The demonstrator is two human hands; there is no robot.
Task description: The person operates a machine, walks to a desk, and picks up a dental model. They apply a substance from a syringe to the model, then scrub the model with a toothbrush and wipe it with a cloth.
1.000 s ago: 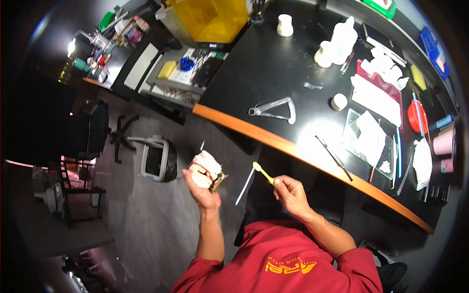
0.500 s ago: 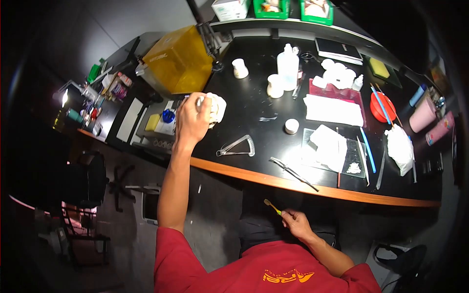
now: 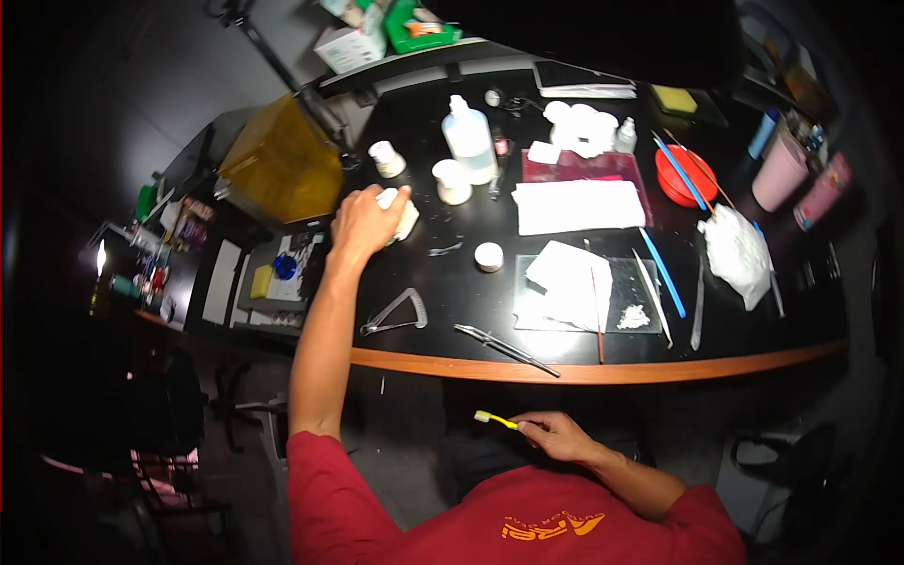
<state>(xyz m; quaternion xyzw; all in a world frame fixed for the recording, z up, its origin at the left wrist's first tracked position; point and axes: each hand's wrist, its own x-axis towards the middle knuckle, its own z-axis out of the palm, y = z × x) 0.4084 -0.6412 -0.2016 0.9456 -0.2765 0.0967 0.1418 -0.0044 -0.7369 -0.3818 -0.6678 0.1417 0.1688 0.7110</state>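
Two hands: left hand (image 3: 363,224) tight around plaster cast (image 3: 407,217), right hand (image 3: 556,435) tight around yellow brush (image 3: 493,418).

Toothbrush (image 3: 492,418): yellow handle, wht head. Dental cast (image 3: 406,222): wht. Worktop (image 3: 452,287): blk, orange edge. Bowl (image 3: 686,179): red.

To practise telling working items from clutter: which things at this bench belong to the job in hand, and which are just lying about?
In use:
left hand grasping the plaster dental cast
right hand holding the yellow toothbrush

Lying about:
metal caliper
white bottle
red bowl
pink cup
white cloth
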